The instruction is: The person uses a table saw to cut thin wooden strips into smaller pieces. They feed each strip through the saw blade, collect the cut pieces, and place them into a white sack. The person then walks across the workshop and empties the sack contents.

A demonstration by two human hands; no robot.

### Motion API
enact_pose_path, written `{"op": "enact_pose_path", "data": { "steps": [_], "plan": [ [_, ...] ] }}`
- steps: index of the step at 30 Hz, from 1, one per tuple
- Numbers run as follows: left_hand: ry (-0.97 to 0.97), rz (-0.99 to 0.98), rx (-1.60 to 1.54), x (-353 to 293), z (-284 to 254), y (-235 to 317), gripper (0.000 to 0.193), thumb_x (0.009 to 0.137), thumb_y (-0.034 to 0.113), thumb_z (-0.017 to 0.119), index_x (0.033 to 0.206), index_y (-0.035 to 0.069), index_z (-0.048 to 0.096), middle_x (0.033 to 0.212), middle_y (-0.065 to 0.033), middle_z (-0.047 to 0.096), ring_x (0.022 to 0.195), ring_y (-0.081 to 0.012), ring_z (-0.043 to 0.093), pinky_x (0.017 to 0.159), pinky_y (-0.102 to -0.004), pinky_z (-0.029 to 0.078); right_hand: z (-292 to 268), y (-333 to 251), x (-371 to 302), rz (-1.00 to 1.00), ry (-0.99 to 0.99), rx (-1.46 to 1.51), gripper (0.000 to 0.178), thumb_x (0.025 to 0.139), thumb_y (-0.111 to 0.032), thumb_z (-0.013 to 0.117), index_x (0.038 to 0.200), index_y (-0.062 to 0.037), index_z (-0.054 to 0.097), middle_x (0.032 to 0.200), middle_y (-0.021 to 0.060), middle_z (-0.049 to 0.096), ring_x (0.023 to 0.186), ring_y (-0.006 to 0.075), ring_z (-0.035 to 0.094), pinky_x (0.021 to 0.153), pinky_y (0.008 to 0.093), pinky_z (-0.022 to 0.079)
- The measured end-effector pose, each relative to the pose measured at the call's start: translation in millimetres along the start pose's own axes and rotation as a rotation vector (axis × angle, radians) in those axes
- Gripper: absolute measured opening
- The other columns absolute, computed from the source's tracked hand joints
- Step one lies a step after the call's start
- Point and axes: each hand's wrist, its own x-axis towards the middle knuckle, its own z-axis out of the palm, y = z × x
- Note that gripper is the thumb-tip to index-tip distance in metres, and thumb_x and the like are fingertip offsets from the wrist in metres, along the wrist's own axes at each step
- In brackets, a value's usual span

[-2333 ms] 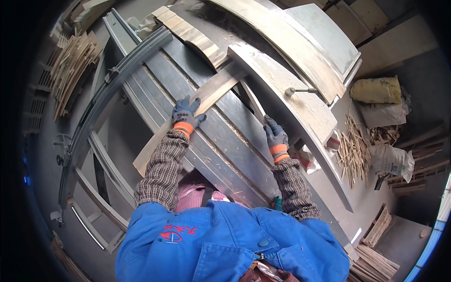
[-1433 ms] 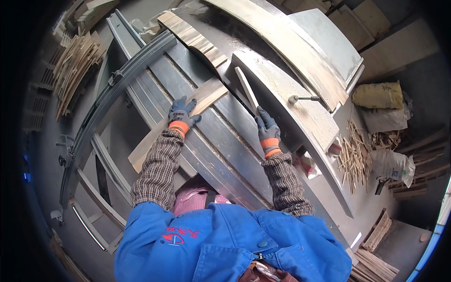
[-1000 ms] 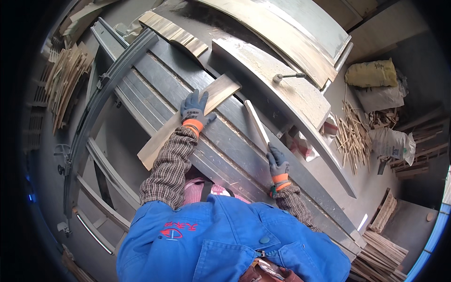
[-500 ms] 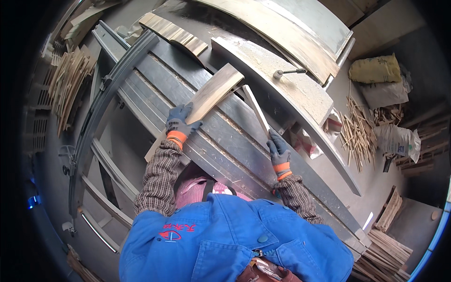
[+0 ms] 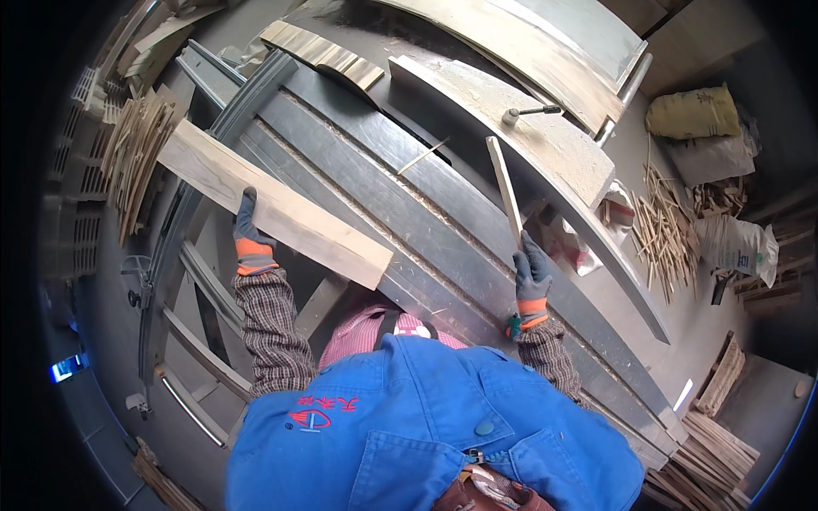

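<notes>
My left hand [image 5: 252, 230], in a grey glove with an orange cuff, grips a wide wooden board [image 5: 298, 220] by its near edge. The board slants across the left side of the grey metal saw table [image 5: 426, 255], its far end past the table's sliding rail. My right hand [image 5: 532, 271], gloved alike, is closed round the lower end of a narrow wood strip [image 5: 503, 183] that points away from me beside the fence [image 5: 558, 192]. A thin sliver of wood [image 5: 423, 157] lies across the table near the slot, where the blade cannot be made out.
Several wood blocks [image 5: 324, 55] sit in a row at the table's far left edge. A dark-handled lever [image 5: 530, 113] rises from the sawdust-covered surface beyond the fence. Thin offcuts [image 5: 660, 230] are heaped on the floor at right, near sacks [image 5: 694, 115]. More strips [image 5: 136, 162] are stacked at left.
My left hand has drawn the board back and left, turning it from pointing away to lying crosswise. The strip in my right hand has shifted slightly right. The thin sliver now shows on the table.
</notes>
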Motion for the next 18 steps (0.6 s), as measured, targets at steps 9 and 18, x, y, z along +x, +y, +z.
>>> {"op": "enact_pose_path", "data": {
  "steps": [9,18],
  "plan": [
    [0.209,-0.167,-0.124,-22,-43,-44,0.063,0.079,0.048,0.083,0.127,0.011,0.065,0.124,-0.0097,0.067,0.109,-0.0327,0.064,0.094,-0.0537,0.055,48,-23,65,-0.364,-0.32,-0.576,0.037,0.093,-0.026,0.067,0.13,-0.0234,0.067,0.104,0.0185,0.066,0.092,0.0373,0.065,0.079,0.044,0.053],
    [0.174,-0.4,-0.47,-8,-29,-118,0.036,0.08,0.018,0.087,0.109,0.008,0.068,0.107,-0.0088,0.073,0.097,-0.0262,0.071,0.085,-0.0395,0.062,-146,16,-44,-0.019,-0.105,-0.892,0.042,0.089,-0.018,0.071,0.129,-0.0273,0.068,0.097,0.0186,0.063,0.084,0.0375,0.063,0.074,0.0455,0.052]
  ]
}}
